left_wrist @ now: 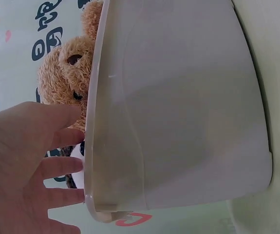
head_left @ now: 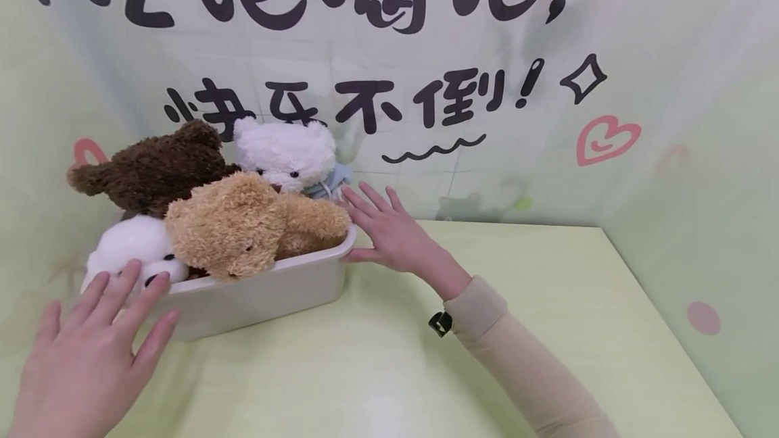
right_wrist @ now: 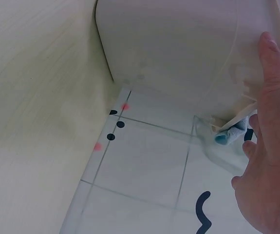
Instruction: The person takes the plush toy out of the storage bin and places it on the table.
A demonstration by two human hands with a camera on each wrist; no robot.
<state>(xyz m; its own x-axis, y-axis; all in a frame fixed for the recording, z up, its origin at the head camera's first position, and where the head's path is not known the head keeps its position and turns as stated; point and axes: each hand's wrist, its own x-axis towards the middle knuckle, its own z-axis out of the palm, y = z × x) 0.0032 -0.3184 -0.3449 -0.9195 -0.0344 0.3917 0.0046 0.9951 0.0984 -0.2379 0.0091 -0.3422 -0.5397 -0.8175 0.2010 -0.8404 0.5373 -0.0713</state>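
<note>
A white plastic bin (head_left: 262,306) stands on the table, heaped with plush toys. A light brown teddy bear (head_left: 225,228) lies across the front, over a white toy (head_left: 130,242) with a black nose. Behind them are a dark brown plush (head_left: 164,167), its face hidden, and a white bear (head_left: 286,147) with light blue cloth at its neck. My left hand (head_left: 85,363), fingers spread and nearly straight, is at the bin's near left end, its fingertips right at the rim (left_wrist: 95,122). At the far right end, my right hand (head_left: 395,235) has straight fingers, the thumb (right_wrist: 271,53) against the bin's side.
The pale green table (head_left: 517,303) extends to the right of the bin. A printed wall sheet (head_left: 426,174) with black lettering stands close behind, and side panels (head_left: 700,222) enclose the table. A small black device (head_left: 440,323) is on my right wrist.
</note>
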